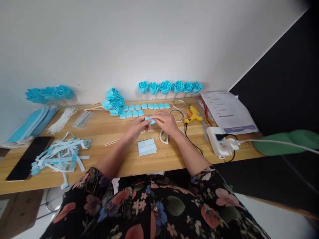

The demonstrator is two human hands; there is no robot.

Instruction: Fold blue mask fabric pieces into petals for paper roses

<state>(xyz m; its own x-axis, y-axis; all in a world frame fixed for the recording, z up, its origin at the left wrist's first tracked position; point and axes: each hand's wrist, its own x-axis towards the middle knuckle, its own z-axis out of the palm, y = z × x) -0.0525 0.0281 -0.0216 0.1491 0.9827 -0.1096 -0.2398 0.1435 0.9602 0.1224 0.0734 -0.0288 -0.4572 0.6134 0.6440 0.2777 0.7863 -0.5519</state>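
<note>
Blue petal sits between the two hands, pinched in the closed fingertips of the left hand and right hand. Just beyond the fingers, rows of blue pieces lie on the bench; nearer the body, pale blue sheets; right of the fingers, a yellow glue gun; farther beyond, blue flowers.

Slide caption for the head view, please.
Left hand and right hand hold a small blue piece over a wooden table, before a row of blue flowers.
</note>
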